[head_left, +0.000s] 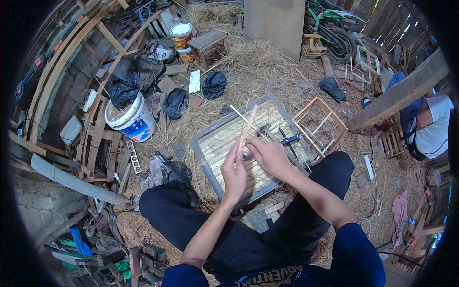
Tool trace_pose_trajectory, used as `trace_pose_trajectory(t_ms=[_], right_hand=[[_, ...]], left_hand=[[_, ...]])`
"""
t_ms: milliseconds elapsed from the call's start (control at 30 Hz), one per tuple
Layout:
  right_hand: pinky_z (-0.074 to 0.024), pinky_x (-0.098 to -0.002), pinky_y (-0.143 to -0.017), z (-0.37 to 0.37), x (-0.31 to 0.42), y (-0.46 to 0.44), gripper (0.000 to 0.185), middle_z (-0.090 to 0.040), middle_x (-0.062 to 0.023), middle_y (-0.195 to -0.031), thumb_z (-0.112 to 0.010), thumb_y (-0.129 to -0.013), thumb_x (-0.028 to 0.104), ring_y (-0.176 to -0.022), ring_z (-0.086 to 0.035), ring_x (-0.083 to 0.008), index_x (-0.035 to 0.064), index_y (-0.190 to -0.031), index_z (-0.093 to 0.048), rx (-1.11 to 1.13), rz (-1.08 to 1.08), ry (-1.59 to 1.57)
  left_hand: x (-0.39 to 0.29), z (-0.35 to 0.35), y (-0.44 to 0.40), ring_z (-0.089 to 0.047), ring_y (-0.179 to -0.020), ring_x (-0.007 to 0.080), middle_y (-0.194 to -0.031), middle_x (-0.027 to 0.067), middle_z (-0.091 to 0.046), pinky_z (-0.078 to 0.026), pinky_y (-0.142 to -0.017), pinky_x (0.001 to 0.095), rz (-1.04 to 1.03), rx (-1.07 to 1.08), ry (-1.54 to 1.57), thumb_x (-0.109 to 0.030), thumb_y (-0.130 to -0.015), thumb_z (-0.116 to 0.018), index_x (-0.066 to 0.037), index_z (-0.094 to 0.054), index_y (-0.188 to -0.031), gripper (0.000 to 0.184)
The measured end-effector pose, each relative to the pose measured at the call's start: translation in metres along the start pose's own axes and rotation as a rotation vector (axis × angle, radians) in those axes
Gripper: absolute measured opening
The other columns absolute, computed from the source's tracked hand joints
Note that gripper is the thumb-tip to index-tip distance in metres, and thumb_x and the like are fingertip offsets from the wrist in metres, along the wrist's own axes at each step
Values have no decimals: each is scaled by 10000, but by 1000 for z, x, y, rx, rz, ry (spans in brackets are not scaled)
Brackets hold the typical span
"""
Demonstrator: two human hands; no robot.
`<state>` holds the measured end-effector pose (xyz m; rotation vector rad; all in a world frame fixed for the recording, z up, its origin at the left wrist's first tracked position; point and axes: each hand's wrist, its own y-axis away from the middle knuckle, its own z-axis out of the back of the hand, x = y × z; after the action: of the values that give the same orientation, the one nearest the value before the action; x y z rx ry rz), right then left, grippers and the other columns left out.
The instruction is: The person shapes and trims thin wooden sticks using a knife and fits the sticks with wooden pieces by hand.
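Note:
My left hand (pixel 234 171) is closed around a thin pale strip of wood or bamboo (pixel 252 118), which rises from the fingers over a low framed board. My right hand (pixel 269 157) meets it at the strip's lower end, fingers curled; what they grip is mostly hidden, though a greyish edge shows below them. Under both hands lies the slatted board (pixel 210 143) with a grey frame. On its right half rest a dark-handled tool (pixel 290 139) and several thin sticks. Another light stick (pixel 241 116) slants across the board's far side.
An open wooden frame (pixel 330 122) stands right of the board. A white bucket (pixel 136 119) with black plastic on top is at left. Straw and shavings cover the floor. A slanted post (pixel 401 91) rises at right, near a seated person (pixel 432 124). A motorbike (pixel 334 31) stands behind.

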<state>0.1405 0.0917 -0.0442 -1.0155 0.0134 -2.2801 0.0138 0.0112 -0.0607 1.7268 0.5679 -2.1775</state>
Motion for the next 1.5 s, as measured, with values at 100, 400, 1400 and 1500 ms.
trace_pose_trajectory(t_ms=[100,400,1400,1500], right_hand=[[-518,-459,-624,8,-1,1,176,-691,-166,-816,-592,-982,218,-729,-674,-370,73,-1037,-676,4,-13,20],[-529,-418,-636,8,2,2,189,-704,-129,-855,-629,-970,234,-740,-691,-318,59,-1009,-691,-38,-7,52],[-523,-439,-604,-5,1,1,159,-685,-135,-780,-627,-956,213,-703,-676,-342,75,-1022,-665,-167,184,70],[-528,-446,-619,-10,-2,0,172,-685,-142,-767,-627,-949,195,-699,-677,-348,71,-1064,-662,-101,168,85]], left_hand=[[-5,16,-17,-617,-912,123,-1114,115,-692,-499,-801,288,84,-67,-31,-102,-1047,-522,-11,-529,-1441,404],[4,22,-23,-618,-843,113,-1024,105,-712,-501,-772,301,37,-164,-11,-98,-1045,-536,-26,-547,-1429,391],[-13,18,-4,-687,-966,242,-1152,203,-698,-534,-834,346,-83,8,-178,-72,-997,-592,-21,-610,-1351,358],[-6,8,2,-680,-1124,338,-1234,228,-677,-534,-929,377,-234,4,-217,-35,-960,-623,10,-623,-1317,360]])
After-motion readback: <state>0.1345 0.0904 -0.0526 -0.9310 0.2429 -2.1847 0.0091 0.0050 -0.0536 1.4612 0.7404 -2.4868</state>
